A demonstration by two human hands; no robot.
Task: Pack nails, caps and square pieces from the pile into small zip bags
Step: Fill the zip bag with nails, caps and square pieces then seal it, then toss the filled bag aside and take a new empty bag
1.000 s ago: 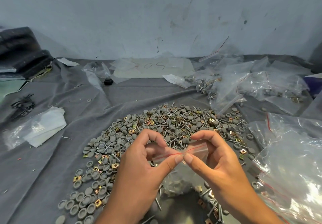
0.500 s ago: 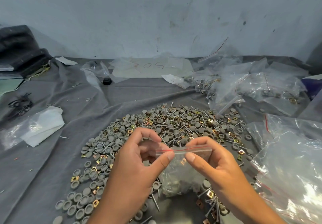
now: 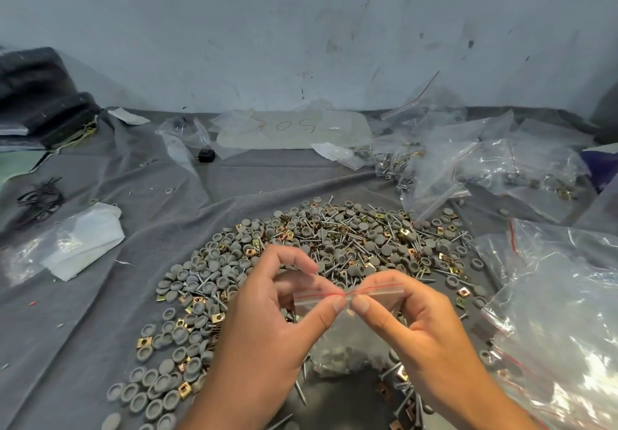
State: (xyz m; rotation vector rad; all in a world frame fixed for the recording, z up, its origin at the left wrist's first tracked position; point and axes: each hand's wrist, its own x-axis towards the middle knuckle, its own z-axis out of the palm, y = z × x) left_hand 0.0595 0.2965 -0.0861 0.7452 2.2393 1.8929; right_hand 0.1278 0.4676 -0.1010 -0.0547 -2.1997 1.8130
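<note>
Pinching the red-lined top of the zip bag point(image 3: 347, 336), the left hand point(image 3: 267, 336) and right hand point(image 3: 424, 326) now meet thumb to thumb at its middle; half a second ago the thumbs sat apart on a flat seal, which now dips between them. The clear, soft bag hangs over the near part of the pile point(image 3: 301, 262), grey caps bunched inside. Round caps, thin nails and brassy square pieces spread on a wrinkled grey cloth point(image 3: 100, 329). Crinkled big bags point(image 3: 561, 312) crowd the right edge; bare cloth lies left. Filled bags point(image 3: 468, 165) lie far right by the wall.
</note>
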